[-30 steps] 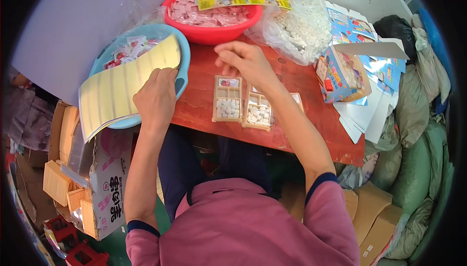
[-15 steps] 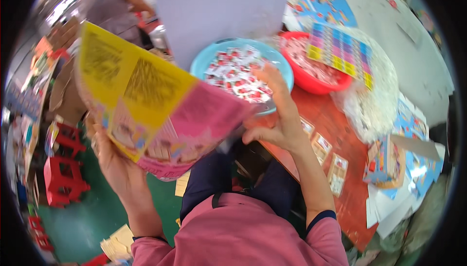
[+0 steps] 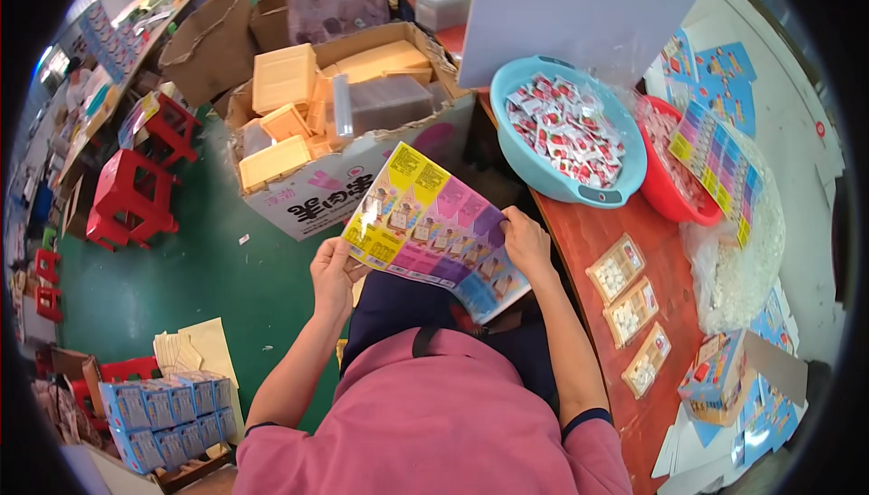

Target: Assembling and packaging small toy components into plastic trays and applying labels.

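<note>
A colourful printed sheet (image 3: 439, 233) in bands of yellow, pink, purple and blue spans the space above my lap. My left hand (image 3: 335, 271) pinches its lower left corner, and my right hand (image 3: 527, 240) grips its right edge. The sheet bends slightly, its right part drooping. To the right of it, on the red table (image 3: 588, 233), lie three small clear-lidded trays (image 3: 631, 313) with pale pieces in them. Beyond my right hand stands a light blue basin (image 3: 579, 189) full of small red-and-white packets (image 3: 566, 128).
A cardboard box (image 3: 308, 201) of cream plastic trays stands on the green floor ahead. A red basin (image 3: 692, 210), a bag of white pieces (image 3: 738, 269) and a small printed box (image 3: 715, 377) sit at the right. Red stools (image 3: 136, 189) and stacked blue boxes (image 3: 167, 418) are at left.
The sheet has come down and turned flatter over my lap. My right hand, open and apart from it before, now holds its right edge. The view has shifted left.
</note>
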Tool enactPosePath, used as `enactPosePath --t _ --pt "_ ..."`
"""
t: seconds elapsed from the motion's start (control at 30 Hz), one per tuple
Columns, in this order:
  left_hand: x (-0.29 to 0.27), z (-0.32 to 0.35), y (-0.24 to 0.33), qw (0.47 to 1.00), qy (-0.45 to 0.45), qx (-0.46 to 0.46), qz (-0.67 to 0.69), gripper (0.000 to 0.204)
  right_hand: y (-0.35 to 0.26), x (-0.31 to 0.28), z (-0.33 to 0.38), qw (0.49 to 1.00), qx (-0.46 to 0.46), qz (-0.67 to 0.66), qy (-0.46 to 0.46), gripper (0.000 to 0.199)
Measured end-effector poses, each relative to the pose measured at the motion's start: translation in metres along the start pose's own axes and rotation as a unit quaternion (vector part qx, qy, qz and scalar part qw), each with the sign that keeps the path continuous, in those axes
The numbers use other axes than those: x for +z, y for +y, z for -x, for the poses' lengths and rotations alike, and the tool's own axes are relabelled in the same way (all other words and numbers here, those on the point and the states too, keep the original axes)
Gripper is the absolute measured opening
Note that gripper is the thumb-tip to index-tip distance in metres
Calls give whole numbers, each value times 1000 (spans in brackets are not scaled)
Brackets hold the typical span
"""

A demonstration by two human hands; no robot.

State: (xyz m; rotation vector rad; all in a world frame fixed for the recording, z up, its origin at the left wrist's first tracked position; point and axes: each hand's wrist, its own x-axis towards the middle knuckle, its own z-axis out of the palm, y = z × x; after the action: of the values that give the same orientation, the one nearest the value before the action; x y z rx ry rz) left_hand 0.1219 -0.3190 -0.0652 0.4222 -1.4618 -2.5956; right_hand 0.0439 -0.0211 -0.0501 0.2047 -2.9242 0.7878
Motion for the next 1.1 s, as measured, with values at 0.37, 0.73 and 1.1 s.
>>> enactPosePath --t 0.37,0.73,1.1 --pt "40 -52 -3 776 -285 19 -562 48 89 33 48 997 -2 -16 71 17" --pt "154 -75 -68 828 -397 -70 -389 12 147 56 94 951 182 205 141 39" --pt "182 -52 -97 832 -425 -215 -286 19 19 7 108 961 57 -2 271 25"
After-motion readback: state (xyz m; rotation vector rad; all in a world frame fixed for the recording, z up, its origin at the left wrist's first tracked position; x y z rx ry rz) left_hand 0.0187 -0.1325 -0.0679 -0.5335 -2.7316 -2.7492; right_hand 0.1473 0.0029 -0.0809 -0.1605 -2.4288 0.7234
